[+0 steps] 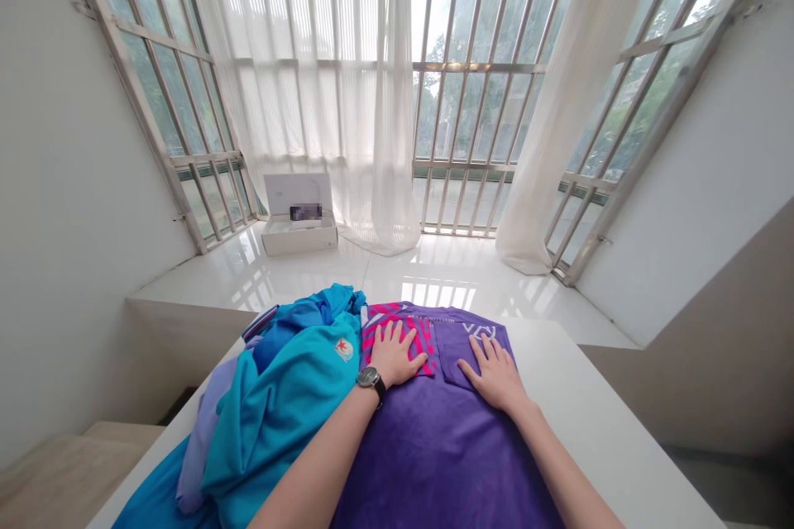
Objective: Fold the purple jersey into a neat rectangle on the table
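White tabletop [595, 405] runs forward toward a glossy white ledge [248, 281], with sheer curtains [385, 99] and barred windows [477, 116] beyond it. An open white box [298, 215] sits on the ledge, well apart from the table.

A purple T-shirt [434, 463] lies spread on the table, directly under both hands. Its far end reaches close to the table's far edge, and its near end runs out of view. The left hand [394, 354], with a wristwatch [370, 382], lies palm down on a pink patterned panel [397, 332]. The right hand [490, 372] lies palm down on the shirt's pocket [456, 351]. Both hands are flat with their fingers spread, gripping nothing, and they stand apart with a strip of purple cloth between them.

A teal jacket [285, 405] and lavender cloth [202, 438] are heaped against the shirt's left side. Open white table stretches to the shirt's right.
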Tool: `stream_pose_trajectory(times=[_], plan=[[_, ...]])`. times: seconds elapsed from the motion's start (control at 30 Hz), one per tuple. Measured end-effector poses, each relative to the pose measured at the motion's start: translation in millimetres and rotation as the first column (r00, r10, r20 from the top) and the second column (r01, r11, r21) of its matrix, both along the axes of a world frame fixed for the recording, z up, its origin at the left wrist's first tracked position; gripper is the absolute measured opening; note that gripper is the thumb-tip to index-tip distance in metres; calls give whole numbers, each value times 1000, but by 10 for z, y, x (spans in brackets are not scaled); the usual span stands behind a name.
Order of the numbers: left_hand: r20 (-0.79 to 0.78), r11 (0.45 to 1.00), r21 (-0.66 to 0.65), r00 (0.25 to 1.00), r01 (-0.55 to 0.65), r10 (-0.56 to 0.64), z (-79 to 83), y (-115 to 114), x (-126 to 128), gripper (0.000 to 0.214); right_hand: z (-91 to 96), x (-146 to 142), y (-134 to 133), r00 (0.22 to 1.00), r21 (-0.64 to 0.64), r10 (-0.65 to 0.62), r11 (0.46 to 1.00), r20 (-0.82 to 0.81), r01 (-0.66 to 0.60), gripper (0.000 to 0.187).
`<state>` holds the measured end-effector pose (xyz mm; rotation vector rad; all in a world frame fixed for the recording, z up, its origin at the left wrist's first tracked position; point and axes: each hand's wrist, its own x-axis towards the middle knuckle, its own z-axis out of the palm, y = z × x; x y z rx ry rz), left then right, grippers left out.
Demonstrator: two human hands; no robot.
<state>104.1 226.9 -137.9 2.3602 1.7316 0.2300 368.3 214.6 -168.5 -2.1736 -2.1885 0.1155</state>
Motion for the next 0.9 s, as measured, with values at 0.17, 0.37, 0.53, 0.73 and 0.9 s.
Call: stream_pose_trajectory(times=[0.17, 0.37, 0.53, 0.73, 0.9], plan=[[2, 1000, -2, 1000, -2, 2, -37, 100, 14, 78, 1, 10, 87, 1000, 4, -6, 1000, 5, 6, 80], [65, 999, 34, 998, -23, 21, 26, 52, 26, 73, 5, -4, 114, 998, 38, 3, 999, -59, -1, 80], [173, 997, 33, 983, -72, 65, 305, -61, -6, 63, 191, 17, -22, 994, 151, -5, 988, -111, 22, 73], [576, 991, 105, 817, -81, 6, 700, -1033, -493, 45, 284, 373, -991, 917, 280, -14, 950, -400, 137, 63], [736, 980, -134, 647, -148, 198, 481, -2305, -1008, 36, -8, 699, -2224, 601, 14, -230, 928, -765, 373, 64]])
